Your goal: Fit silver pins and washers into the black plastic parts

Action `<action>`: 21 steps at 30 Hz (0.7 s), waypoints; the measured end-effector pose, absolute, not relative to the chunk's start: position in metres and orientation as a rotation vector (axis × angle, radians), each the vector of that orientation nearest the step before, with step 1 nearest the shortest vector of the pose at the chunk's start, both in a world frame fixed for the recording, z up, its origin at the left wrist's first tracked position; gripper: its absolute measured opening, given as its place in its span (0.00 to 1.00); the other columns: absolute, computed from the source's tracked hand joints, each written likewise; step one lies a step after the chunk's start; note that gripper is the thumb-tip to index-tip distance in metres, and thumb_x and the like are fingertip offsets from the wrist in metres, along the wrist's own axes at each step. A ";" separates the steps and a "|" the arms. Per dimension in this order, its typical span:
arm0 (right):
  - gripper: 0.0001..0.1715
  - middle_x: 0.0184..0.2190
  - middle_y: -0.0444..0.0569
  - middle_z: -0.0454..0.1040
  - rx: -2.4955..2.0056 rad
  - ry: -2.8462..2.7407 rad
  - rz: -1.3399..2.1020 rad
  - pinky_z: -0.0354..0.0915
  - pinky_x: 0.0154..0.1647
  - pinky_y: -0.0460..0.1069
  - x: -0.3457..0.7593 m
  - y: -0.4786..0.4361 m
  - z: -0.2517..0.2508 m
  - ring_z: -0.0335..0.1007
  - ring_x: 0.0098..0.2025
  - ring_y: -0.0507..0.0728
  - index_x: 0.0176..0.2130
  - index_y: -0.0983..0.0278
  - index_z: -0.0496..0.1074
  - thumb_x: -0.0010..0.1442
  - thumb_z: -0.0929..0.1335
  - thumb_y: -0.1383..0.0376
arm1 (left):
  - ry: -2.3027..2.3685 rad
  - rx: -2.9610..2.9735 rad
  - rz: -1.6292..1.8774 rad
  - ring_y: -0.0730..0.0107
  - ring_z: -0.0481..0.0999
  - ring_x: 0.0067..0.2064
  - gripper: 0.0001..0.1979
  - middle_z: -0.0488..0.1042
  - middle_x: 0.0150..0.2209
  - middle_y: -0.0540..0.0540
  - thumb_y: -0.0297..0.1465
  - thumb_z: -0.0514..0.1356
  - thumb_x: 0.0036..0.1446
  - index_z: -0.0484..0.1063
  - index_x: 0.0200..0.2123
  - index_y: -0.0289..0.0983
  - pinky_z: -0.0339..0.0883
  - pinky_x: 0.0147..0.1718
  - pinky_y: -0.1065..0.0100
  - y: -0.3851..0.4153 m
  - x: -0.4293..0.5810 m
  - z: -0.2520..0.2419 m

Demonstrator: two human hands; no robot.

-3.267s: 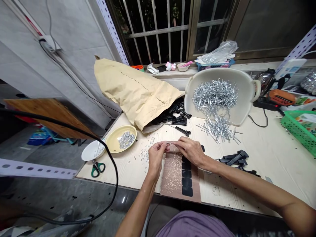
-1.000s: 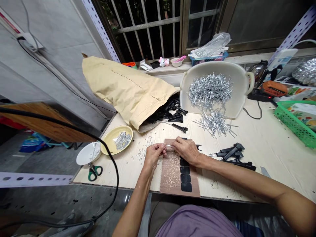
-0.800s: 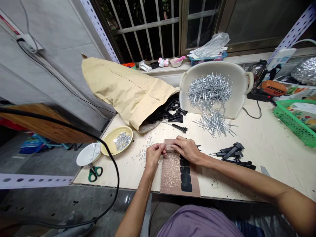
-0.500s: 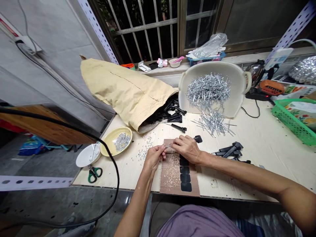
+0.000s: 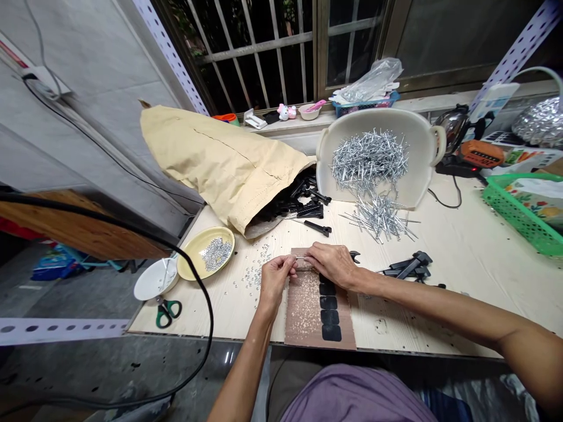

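Left hand [image 5: 275, 280]: pinching metal rod [image 5: 301, 258]
Right hand [image 5: 335, 265]: clasping black part [image 5: 353, 255]
Fork end [image 5: 356, 254]: newly showing by board [image 5: 303, 340]'s far-right corner; turning seemingly continuing

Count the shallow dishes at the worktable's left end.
2: the yellow dish, holding small metal pieces, and, left of it, the white dish. Both sit left of the left hand.

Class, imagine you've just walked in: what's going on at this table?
Someone's left hand pinches a rod that runs to the right hand, over a board. A black part sticks out past the right hand, seemingly held. Beyond, pins spill from a tub, more black parts from a sack. Silver bits lie in a dish and on the table.
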State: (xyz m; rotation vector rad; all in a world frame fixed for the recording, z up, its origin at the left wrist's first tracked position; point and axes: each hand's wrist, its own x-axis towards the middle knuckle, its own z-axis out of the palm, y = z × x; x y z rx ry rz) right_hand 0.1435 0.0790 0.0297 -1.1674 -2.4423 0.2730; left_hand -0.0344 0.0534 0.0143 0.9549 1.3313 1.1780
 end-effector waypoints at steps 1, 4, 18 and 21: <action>0.16 0.32 0.46 0.71 -1.173 -2.428 0.314 0.50 0.28 0.45 0.143 0.079 0.031 0.64 0.31 0.51 0.36 0.64 0.69 0.67 0.58 0.59 | 1.338 0.964 1.194 0.78 0.66 0.20 0.16 0.72 0.21 0.49 0.41 0.65 0.44 0.74 0.26 0.32 0.61 0.22 0.74 0.053 -0.035 0.015; 0.15 0.31 0.44 0.70 -1.176 -2.413 0.359 0.49 0.27 0.45 0.142 0.078 0.032 0.63 0.30 0.50 0.36 0.63 0.68 0.66 0.59 0.59 | 1.357 0.967 1.186 0.78 0.65 0.20 0.17 0.72 0.21 0.49 0.42 0.66 0.43 0.75 0.26 0.31 0.60 0.21 0.74 0.053 -0.037 0.016; 0.17 0.31 0.47 0.72 -1.166 -2.536 0.214 0.48 0.27 0.46 0.148 0.083 0.035 0.63 0.30 0.52 0.35 0.63 0.70 0.67 0.58 0.59 | 1.342 1.016 1.125 0.78 0.66 0.20 0.15 0.72 0.22 0.49 0.39 0.66 0.43 0.76 0.28 0.32 0.61 0.20 0.75 0.054 -0.039 0.015; 0.15 0.33 0.45 0.72 -1.173 -2.509 0.353 0.48 0.26 0.45 0.149 0.084 0.034 0.65 0.31 0.50 0.38 0.62 0.69 0.66 0.59 0.57 | 1.345 1.056 1.098 0.78 0.66 0.20 0.15 0.72 0.22 0.49 0.40 0.65 0.45 0.76 0.28 0.32 0.61 0.20 0.75 0.055 -0.040 0.014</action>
